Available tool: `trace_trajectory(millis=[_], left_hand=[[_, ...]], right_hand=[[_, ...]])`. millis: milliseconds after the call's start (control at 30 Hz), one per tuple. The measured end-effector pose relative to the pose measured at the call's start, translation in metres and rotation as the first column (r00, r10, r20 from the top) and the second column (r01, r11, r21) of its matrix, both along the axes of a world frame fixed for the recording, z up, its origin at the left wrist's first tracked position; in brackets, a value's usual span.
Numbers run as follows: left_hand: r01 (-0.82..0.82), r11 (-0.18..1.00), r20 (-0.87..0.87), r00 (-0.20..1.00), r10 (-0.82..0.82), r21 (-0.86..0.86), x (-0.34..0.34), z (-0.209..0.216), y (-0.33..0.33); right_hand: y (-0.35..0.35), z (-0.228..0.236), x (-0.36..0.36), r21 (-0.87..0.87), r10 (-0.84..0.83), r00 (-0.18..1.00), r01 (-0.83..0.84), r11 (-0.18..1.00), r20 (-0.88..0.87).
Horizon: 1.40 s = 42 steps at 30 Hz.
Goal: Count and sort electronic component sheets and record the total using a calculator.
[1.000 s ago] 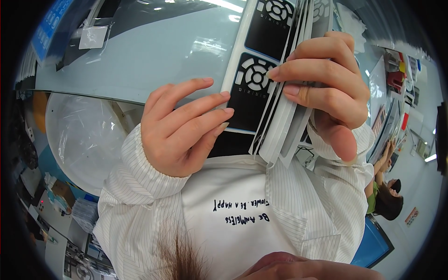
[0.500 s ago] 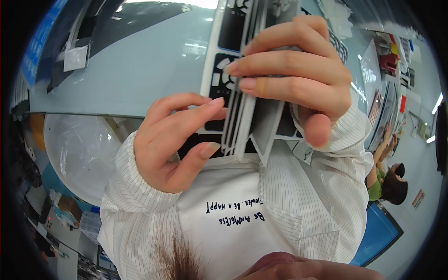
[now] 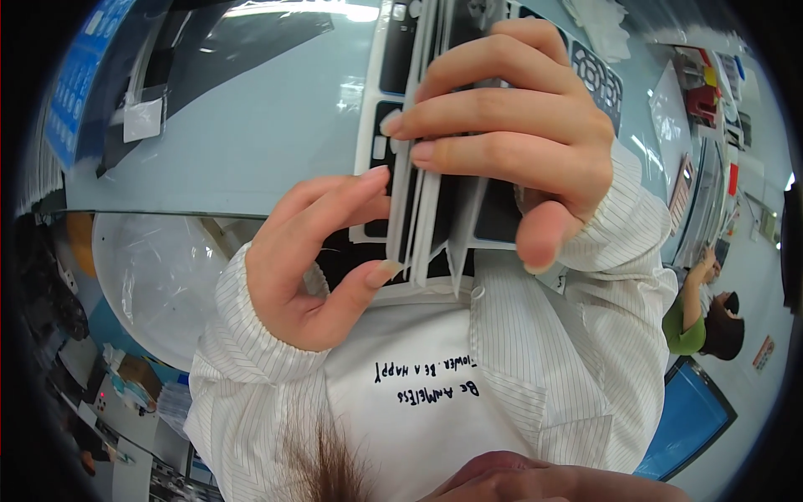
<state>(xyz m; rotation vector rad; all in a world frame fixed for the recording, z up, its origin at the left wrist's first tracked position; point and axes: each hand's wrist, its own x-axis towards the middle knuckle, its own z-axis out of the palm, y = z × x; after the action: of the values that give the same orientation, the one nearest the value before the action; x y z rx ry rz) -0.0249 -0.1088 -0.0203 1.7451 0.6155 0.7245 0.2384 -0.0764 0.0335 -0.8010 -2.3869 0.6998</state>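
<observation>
The work in hand appears to be the leafing apart of a stack of thin panel sheets [image 3: 427,230]. The sheets stand nearly on edge in a loose fan above the counter [image 3: 251,138], their near ends reaching past the line of its near edge, close to the person's shirt [image 3: 401,335]. The right hand [image 3: 535,125] is curled over the fan, its fingers hooked round the sheets and their tips pressed to the leftmost ones, while its thumb hangs clear on the other side. The left hand [image 3: 297,259] is half curled and holds nothing visibly; thumb and fingers are spread, the tips just beside the sheet edges, though contact cannot be made out. A next move would seem to call for a light pinch on one edge with the left hand, so a single sheet parts without bending its neighbours.

The sheets look thin and stiff, with pale straight edges; slight gaps show between them. Flat beneath lies a black panel [image 3: 397,54] with a pale border, and to the right of the fan a ring-patterned panel [image 3: 595,77] shows white key shapes. The counter top is smooth and glossy, mirroring the lights. Towards its left edge lie glossy blue sheets [image 3: 79,100] and a small white square [image 3: 143,120] in clear film.
</observation>
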Motion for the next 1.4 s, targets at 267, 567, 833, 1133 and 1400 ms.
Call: trace_trajectory(millis=[267, 567, 833, 1133, 1400], left_hand=[[0.01, 0.996, 0.06, 0.998, -0.016, 0.094, 0.006, -0.001, 0.006], [0.002, 0.997, 0.071, 0.997, -0.008, 0.082, 0.007, -0.005, 0.006], [0.106, 0.983, 0.028, 0.993, -0.111, 0.148, 0.006, -0.002, 0.012], [0.114, 0.978, 0.042, 0.992, -0.123, 0.172, -0.002, -0.006, 0.009], [0.029, 0.828, -0.296, 0.941, 0.167, 0.56, -0.014, -0.011, -0.006]], right_hand=[[-0.002, -0.008, 0.0, 0.264, 0.07, 0.991, -0.098, 0.96, 0.112], [-0.002, -0.026, 0.005, 0.344, 0.071, 0.997, -0.067, 0.937, 0.002], [-0.004, -0.026, 0.004, 0.354, 0.058, 0.998, -0.048, 0.934, -0.017], [-0.006, -0.029, 0.005, 0.279, 0.077, 0.995, -0.056, 0.959, -0.065], [-0.003, -0.031, 0.003, 0.347, 0.101, 0.994, -0.081, 0.935, -0.04]])
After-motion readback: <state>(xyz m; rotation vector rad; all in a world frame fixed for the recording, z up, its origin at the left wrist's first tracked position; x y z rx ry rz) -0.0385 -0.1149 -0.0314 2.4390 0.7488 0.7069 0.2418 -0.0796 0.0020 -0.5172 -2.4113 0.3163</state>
